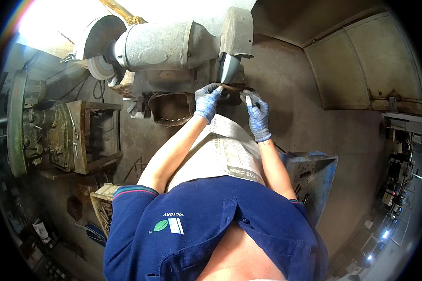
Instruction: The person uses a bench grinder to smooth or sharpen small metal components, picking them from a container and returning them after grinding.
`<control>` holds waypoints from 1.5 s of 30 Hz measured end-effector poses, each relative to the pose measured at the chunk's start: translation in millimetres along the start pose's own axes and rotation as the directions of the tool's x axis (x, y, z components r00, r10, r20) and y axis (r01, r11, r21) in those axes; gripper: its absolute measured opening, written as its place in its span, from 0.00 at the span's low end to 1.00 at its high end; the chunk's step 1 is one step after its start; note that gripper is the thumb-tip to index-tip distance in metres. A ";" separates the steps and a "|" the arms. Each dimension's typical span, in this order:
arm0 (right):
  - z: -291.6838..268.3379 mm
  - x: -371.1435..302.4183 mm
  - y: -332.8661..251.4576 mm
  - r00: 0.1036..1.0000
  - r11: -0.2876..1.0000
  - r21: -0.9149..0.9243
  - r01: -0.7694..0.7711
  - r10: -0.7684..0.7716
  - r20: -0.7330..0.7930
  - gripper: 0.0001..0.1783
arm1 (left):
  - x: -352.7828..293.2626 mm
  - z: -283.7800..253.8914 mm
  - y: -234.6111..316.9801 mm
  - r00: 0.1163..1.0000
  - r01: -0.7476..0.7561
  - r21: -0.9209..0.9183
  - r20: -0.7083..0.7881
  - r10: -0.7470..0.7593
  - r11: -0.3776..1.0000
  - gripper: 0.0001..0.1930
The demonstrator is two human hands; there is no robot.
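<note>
A slim, dark brown metal-looking piece [236,87] spans the gap between my two hands. My left hand [207,100], in a blue and grey work glove, pinches its left end. At its right end my right hand [257,114], gloved the same way, closes thumb and fingers on it. Its exact kind does not show. Just above it is the right-hand wheel [229,68] of a large grey bench grinder [157,46]; whether the two touch I cannot tell. A guard [239,33] covers the wheel's upper part.
The grinder's other wheel [101,68] is at left. A rusty open container [171,110] sits below the motor. Old machinery [51,136] stands left, a blue-edged metal bin [314,175] lower right, a crate of metal parts [103,201] lower left. Metal cabinet doors [361,65] line the right.
</note>
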State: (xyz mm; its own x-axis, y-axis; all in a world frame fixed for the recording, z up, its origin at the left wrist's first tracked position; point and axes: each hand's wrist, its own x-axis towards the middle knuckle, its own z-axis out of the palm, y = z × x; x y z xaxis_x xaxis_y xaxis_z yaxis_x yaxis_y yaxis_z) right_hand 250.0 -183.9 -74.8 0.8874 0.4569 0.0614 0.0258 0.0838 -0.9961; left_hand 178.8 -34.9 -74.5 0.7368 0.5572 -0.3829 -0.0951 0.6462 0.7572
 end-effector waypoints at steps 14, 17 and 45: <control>44.6 6.3 11.2 0.991 0.999 0.040 -0.003 -0.003 0.134 0.09 | 12.8 -43.1 27.9 0.994 -0.032 0.084 -0.106 0.040 0.996 0.04; 37.7 7.0 11.3 0.981 0.995 0.052 -0.085 0.074 0.178 0.12 | 14.1 -40.2 25.5 0.995 -0.014 0.148 -0.097 0.028 0.989 0.03; 49.4 -4.4 11.8 0.964 0.993 0.113 -0.040 0.008 0.267 0.14 | 7.1 -71.3 34.3 0.999 -0.044 0.118 0.006 0.043 0.992 0.05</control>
State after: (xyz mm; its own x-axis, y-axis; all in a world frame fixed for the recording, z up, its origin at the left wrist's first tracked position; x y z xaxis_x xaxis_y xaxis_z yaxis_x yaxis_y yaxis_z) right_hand 223.6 -141.2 -83.7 0.7328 0.6771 0.0677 -0.0613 0.1648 -0.9844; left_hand 133.0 28.4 -89.0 0.7363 0.5812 -0.3465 -0.0477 0.5554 0.8302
